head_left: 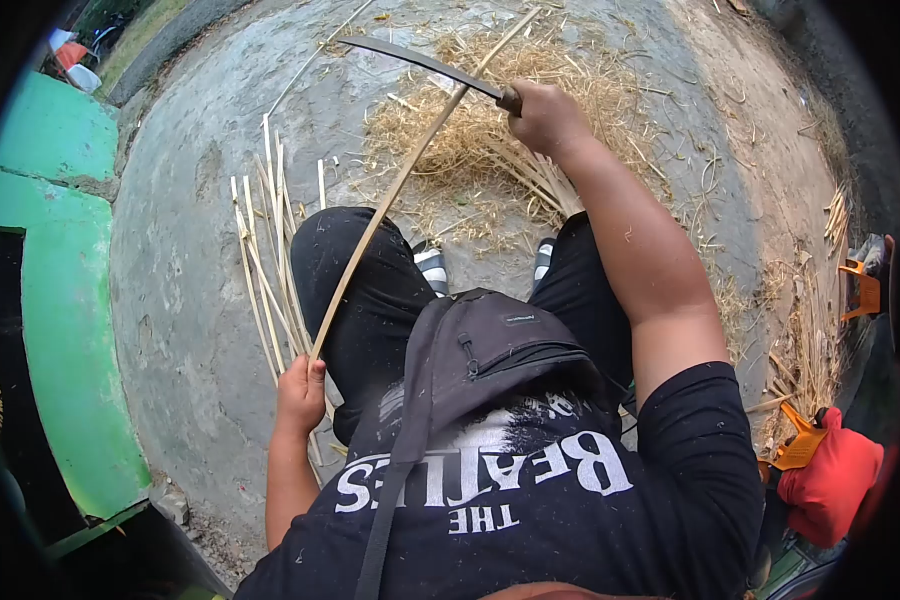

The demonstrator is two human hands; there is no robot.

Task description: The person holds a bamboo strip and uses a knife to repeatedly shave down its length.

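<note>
My right hand (550, 118) is closed round the wooden handle of a long curved knife (407, 55). Its blade points to the left and crosses a long bamboo strip (395, 188) near the strip's far end; whether the two touch I cannot tell. At the lower left, my left hand (300, 397) grips the near end of that strip, thumb on top. The strip slants up and right over my left thigh. Several more pale strips (272, 215) lie beside my left leg, close to that hand.
Curly shavings (530, 110) cover the concrete ground (195, 270) ahead of my feet, with split strips (535, 180) by my right knee. A green wall (65, 330) stands left. On the right are orange chairs (798, 440), a person in red (835, 478) and scattered strips (805, 320).
</note>
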